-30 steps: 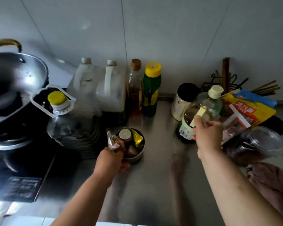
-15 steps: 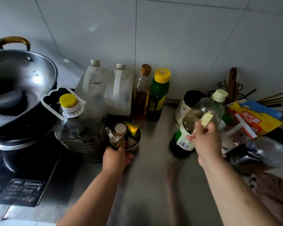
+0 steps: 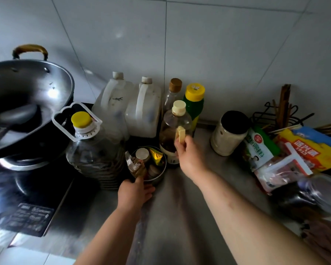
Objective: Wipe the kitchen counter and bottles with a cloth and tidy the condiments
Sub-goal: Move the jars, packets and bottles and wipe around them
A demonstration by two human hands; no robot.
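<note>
Gripping clear bottle [image 3: 175, 131], right hand [image 3: 189, 155]; green bottle [image 3: 194, 106] just behind.

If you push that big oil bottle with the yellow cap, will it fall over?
Probably not. The oil bottle is wide and squat, so it should slide rather than tip. It looks mostly empty, so likely light. Its clear plastic may feel greasy and slippery, and the wok stands close beside it.
</note>
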